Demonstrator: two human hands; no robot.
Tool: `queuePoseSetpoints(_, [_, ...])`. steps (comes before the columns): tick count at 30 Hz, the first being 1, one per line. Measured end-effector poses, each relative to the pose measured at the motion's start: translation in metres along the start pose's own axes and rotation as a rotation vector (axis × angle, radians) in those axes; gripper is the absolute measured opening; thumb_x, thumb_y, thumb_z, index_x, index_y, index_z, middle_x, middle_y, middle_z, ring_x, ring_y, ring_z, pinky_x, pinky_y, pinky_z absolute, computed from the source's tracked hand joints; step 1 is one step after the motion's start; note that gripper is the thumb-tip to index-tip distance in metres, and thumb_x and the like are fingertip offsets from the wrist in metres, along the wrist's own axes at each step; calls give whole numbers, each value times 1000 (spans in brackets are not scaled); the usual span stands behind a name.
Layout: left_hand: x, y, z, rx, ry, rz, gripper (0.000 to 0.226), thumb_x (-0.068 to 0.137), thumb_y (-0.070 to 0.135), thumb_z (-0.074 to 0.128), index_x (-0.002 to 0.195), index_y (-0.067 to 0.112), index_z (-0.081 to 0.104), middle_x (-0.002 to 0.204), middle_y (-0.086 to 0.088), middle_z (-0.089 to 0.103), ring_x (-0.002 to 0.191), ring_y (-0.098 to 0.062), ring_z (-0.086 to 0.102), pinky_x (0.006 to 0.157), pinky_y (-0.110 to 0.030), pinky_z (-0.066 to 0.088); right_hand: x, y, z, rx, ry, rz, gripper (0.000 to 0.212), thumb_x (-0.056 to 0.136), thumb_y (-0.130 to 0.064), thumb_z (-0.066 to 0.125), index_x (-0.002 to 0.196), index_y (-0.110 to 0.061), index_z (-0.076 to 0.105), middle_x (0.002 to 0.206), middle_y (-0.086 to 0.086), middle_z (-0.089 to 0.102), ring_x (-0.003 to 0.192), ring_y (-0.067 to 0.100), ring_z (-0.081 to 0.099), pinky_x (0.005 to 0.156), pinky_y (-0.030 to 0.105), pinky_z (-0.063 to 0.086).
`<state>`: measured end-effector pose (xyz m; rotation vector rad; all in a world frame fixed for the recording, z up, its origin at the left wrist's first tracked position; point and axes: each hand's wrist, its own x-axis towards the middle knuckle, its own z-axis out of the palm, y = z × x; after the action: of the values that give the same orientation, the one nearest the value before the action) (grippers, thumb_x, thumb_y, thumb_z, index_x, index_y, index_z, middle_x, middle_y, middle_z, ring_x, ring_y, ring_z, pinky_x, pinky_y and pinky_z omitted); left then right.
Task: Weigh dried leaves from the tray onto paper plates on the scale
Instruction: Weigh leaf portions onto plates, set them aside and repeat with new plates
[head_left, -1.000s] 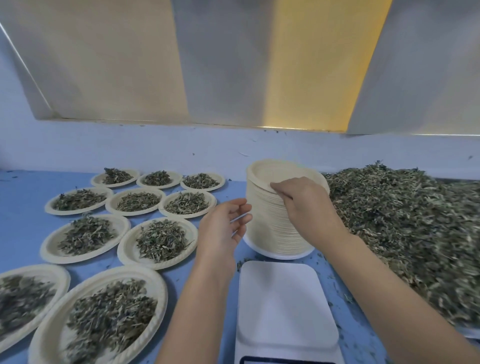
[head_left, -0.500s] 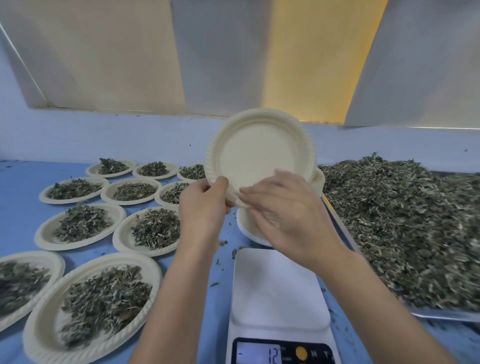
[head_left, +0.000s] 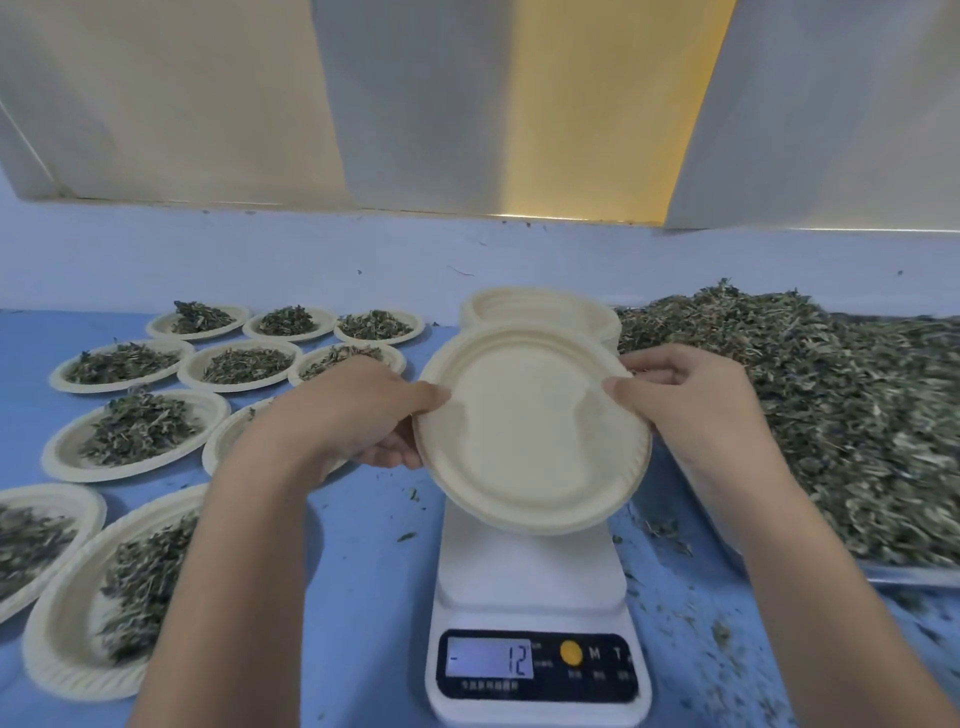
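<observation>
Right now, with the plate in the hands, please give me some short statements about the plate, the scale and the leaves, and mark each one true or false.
1. The left hand and right hand both hold the paper plate. True.
2. That plate carries leaves. False: it is empty.
3. The scale display reads zero. False: it shows 12 with a minus sign.
4. The heap of dried leaves lies right of the scale. True.
5. The plates on the left are empty. False: each visible one holds leaves.
</observation>
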<state>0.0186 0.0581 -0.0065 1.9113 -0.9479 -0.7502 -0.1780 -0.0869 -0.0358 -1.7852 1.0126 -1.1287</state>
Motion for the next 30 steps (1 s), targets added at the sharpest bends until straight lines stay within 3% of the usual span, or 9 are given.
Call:
queuePoseSetpoints(5, [5, -6, 0, 79, -69, -14, 11, 89, 18, 63, 84, 8, 66, 45, 1, 61, 35, -8, 53, 35, -13, 40, 7, 10, -3, -212, -242, 161, 10, 74, -24, 79, 72, -17, 72, 52, -6, 63, 45, 8, 56, 51, 23, 47])
queuePoseSetpoints(10, [15, -17, 5, 187, -116, -109, 8, 85, 15, 68, 92, 15, 64, 64, -2, 70, 46, -17, 65, 39, -18, 47, 5, 20, 7, -336, -344, 246, 14, 77, -22, 78, 75, -11, 70, 73, 6, 68, 58, 16, 63, 54, 26, 54])
queuePoseSetpoints(16, [21, -20, 9, 235, -198, -231, 19, 92, 25, 58, 108, 14, 59, 88, -6, 71, 62, -24, 71, 48, -23, 54, 3, 23, 12, -439, -385, 253, 13, 77, -21, 77, 76, -12, 68, 69, 1, 65, 48, 11, 57, 42, 18, 45])
queuePoseSetpoints(19, [22, -21, 11, 316, -240, -277, 24, 95, 31, 53, 112, 15, 57, 94, -6, 72, 69, -24, 72, 55, -24, 56, 2, 23, 14, -472, -396, 265, 21, 79, -21, 75, 88, -3, 69, 69, 6, 66, 44, 11, 56, 38, 16, 43])
queuePoseSetpoints(21, [22, -21, 12, 287, -225, -320, 29, 98, 39, 45, 104, 14, 60, 95, -7, 73, 69, -25, 72, 53, -24, 56, 2, 24, 15, -489, -400, 262, 39, 80, -21, 74, 108, 5, 64, 74, 15, 66, 47, 13, 56, 37, 16, 44])
queuePoseSetpoints(23, [23, -21, 13, 267, -208, -337, 34, 98, 41, 41, 100, 14, 60, 94, -7, 73, 68, -26, 72, 50, -24, 55, 1, 24, 15, -511, -419, 271, 45, 80, -22, 73, 114, 5, 61, 71, 13, 61, 50, 15, 57, 41, 19, 47])
queuePoseSetpoints(25, [23, -22, 13, 272, -198, -333, 35, 98, 42, 40, 101, 13, 59, 94, -8, 72, 68, -26, 72, 48, -22, 53, 2, 26, 14, -528, -442, 283, 31, 82, -26, 72, 95, 2, 68, 64, 9, 56, 48, 15, 54, 44, 21, 47])
queuePoseSetpoints(27, [24, -22, 14, 293, -170, -317, 33, 98, 41, 42, 105, 12, 57, 93, -7, 69, 64, -23, 72, 46, -22, 50, 3, 28, 13, -558, -439, 280, 36, 85, -33, 69, 65, -8, 53, 52, 6, 49, 42, 16, 48, 46, 23, 42])
queuePoseSetpoints(30, [25, -22, 15, 318, -104, -262, 33, 98, 36, 45, 114, 9, 56, 88, -5, 64, 55, -20, 66, 45, -21, 42, 6, 29, 9, -602, -360, 218, 42, 87, -38, 64, 64, -9, 43, 58, 12, 45, 54, 20, 42, 57, 28, 36])
